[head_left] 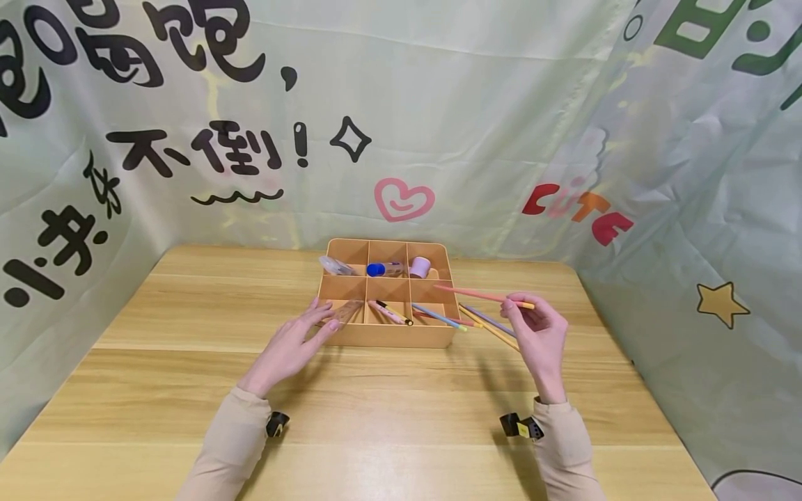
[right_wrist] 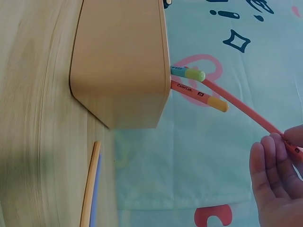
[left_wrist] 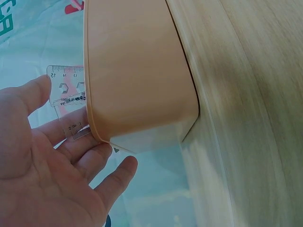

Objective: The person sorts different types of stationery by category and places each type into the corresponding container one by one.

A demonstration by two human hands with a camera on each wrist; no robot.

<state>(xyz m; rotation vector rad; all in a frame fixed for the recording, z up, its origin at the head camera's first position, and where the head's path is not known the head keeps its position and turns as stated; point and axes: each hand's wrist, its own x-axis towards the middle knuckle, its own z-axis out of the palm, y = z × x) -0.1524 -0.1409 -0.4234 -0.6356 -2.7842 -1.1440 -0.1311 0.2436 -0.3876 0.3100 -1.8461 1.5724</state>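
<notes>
A tan six-compartment organizer box (head_left: 390, 337) stands at the back of the wooden table. My right hand (head_left: 541, 337) pinches a coral colored pencil (head_left: 466, 292) near its yellow end. The far end of that pencil points left over the box's right side. At the box's front left corner, my left hand (head_left: 291, 348) rests with loose fingers at the rim. Beside those fingers a clear ruler (left_wrist: 66, 85) stands up out of the front left compartment. A blue pencil (head_left: 438, 315) and another coral pencil (right_wrist: 199, 93) lean out over the right rim.
Yellow pencils (head_left: 495, 332) and a purple pencil (head_left: 491, 321) lie on the table right of the box. Its back compartments hold a blue-capped tube (head_left: 376, 270), a lilac cylinder (head_left: 420, 267) and a clear item (head_left: 337, 266). Pens (head_left: 390, 312) fill the front middle one. Printed cloth (head_left: 489, 139) hangs behind.
</notes>
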